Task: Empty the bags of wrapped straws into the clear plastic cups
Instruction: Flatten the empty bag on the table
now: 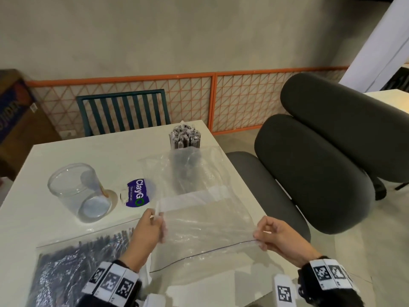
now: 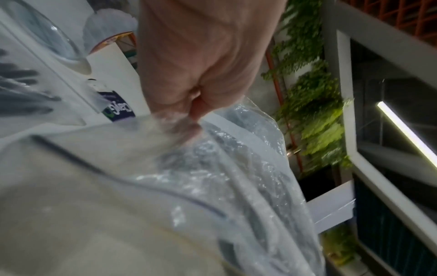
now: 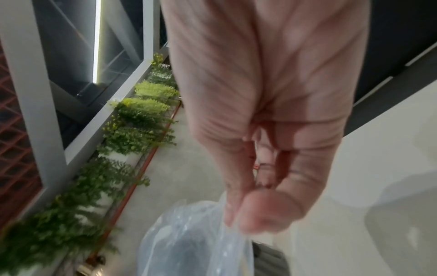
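Note:
I hold an empty clear zip bag (image 1: 205,220) up over the table's near right corner. My left hand (image 1: 150,227) pinches its left edge, and the wrist view shows the bag (image 2: 212,168) bunched under the left hand's fingers (image 2: 194,106). My right hand (image 1: 270,235) pinches the right end of the bag (image 3: 194,239) by the zip line. Behind it, seen partly through the plastic, stands a clear cup (image 1: 185,156) packed with dark wrapped straws. An empty clear cup (image 1: 77,191) stands at the left. A full bag of wrapped straws (image 1: 73,267) lies flat at the near left.
A purple and white sticker (image 1: 137,193) lies on the white table (image 1: 66,151) between the cups. A green slatted chair (image 1: 124,111) stands behind the table and grey padded chairs (image 1: 321,162) to its right. An orange mesh fence (image 1: 221,96) lines the wall.

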`<state>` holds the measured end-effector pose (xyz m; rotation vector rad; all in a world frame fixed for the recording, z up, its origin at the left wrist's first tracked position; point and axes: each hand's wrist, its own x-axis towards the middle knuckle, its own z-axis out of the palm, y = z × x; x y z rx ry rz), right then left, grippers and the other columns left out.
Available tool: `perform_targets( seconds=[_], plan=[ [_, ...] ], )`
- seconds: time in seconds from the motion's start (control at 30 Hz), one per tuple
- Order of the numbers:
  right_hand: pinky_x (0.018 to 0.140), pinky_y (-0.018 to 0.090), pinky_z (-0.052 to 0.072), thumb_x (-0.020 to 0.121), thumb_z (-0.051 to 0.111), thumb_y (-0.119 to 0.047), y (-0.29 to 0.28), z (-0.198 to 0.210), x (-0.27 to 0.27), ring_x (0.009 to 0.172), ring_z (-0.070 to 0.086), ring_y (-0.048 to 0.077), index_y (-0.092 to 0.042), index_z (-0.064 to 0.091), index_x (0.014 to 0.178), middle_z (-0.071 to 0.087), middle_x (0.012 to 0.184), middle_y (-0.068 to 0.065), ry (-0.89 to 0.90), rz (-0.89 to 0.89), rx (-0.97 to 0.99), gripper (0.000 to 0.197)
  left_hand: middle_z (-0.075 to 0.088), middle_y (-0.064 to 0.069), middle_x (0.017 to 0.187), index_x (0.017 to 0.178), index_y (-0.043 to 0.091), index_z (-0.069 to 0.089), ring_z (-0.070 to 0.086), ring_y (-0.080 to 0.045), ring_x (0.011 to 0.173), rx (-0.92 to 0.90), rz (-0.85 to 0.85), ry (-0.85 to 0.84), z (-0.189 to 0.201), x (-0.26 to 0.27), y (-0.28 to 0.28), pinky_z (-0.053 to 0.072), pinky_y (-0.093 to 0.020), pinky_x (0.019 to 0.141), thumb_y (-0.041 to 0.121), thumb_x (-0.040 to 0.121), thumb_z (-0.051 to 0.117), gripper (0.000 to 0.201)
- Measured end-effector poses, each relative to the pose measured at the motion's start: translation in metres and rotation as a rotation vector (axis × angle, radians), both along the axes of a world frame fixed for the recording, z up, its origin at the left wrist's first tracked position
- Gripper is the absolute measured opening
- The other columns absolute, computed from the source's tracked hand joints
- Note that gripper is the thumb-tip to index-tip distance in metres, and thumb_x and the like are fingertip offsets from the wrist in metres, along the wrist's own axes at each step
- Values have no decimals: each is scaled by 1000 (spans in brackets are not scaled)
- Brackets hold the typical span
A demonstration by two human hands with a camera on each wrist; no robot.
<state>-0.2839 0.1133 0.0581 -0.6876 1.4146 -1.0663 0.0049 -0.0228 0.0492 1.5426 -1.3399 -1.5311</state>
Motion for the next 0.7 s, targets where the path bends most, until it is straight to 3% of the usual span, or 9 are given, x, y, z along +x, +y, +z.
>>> perform_targets(
  seconds=[0.07,0.13,0.2,0.27,0.33,0.4,0.5,0.6,0.7],
  plan=[
    [45,22,40,78,68,5,7,-12,2,44,45,16,-6,44,74,48,58,12,129,-43,47,27,58,-6,69,108,10,41,50,-22,59,23,-35,-125,-16,1,4,45,-35,57,2,94,45,17],
    [44,24,38,81,67,3,9,-26,4,41,45,14,-5,43,75,47,59,11,306,-35,149,26,60,-17,100,133,14,28,60,-30,81,166,-132,-167,-32,0,5,54,-43,73,4,88,58,55],
    [49,25,44,83,69,-11,8,-31,5,50,51,13,-8,46,76,54,69,7,589,56,317,24,41,-23,138,147,15,6,50,-38,118,179,-264,-337,-41,-1,5,44,-48,100,12,83,68,89],
    [66,24,45,85,67,-29,5,-26,7,74,54,16,-15,49,82,56,93,6,981,182,411,22,19,-20,150,149,13,-3,32,-37,133,-1,-296,-549,-38,-4,7,32,-44,108,19,84,67,96],
    [82,26,45,88,61,-33,-2,-15,17,98,52,22,-15,54,99,48,117,7,1216,222,328,22,14,-16,149,150,15,2,28,-35,133,-302,-332,-733,-30,-8,8,33,-41,106,22,87,62,88],
    [96,35,45,90,60,-28,-15,-12,31,121,43,29,-16,53,117,38,136,8,1317,247,111,31,13,-12,152,149,17,10,24,-31,135,-511,-456,-860,-24,-17,8,33,-38,107,25,89,59,78],
    [108,53,35,88,62,-23,-48,-22,51,142,21,34,-21,48,133,26,153,9,1414,416,-206,48,2,-13,157,150,19,10,7,-32,145,-583,-761,-1011,-27,-41,14,17,-43,116,40,88,56,79],
    [115,62,10,83,65,-39,-74,-47,60,147,-10,31,-39,14,148,-10,160,-3,1367,771,-28,83,-20,-14,157,149,26,-10,-16,-38,144,-442,-1012,-1139,-46,-51,15,-3,-58,113,57,74,64,110],
    [108,71,3,71,71,-56,-76,-76,60,142,-23,40,-49,-12,143,-29,155,-7,1312,947,286,110,-31,-9,154,145,37,-18,-25,-38,141,-260,-1099,-1150,-70,-37,6,-8,-71,105,62,59,74,128]
  ],
)
